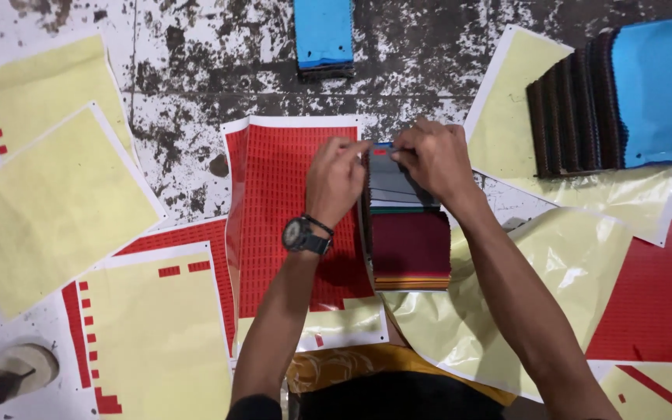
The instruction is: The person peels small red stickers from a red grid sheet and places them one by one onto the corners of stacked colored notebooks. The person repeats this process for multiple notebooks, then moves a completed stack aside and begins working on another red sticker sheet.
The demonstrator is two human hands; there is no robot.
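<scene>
Your left hand [336, 180] and right hand [433, 159] meet over the top edge of a stack of fabric swatches [408, 233] that lies in front of you on the floor. Both hands are closed in a pinch: the fingertips of each grip a small red sticker [381, 152] between them, right at the upper edge of the top grey swatch. Below the grey one, a dark maroon swatch shows, and thin orange and yellow edges peek out at the bottom of the stack. Your left wrist wears a dark wristwatch [302, 234]. Just left of the stack, touching its side, lies a red sticker sheet [274, 202] with many rows of small red labels; its lower part is already peeled to the yellow backing. Around you lie more yellow backing sheets [48, 202], some with a few red labels left at their edges. Well apart at the upper right sits a row of dark swatch books [577, 117] with a blue swatch on top, and another blue swatch bundle [323, 35] lies at the top centre on the speckled floor [196, 47].
</scene>
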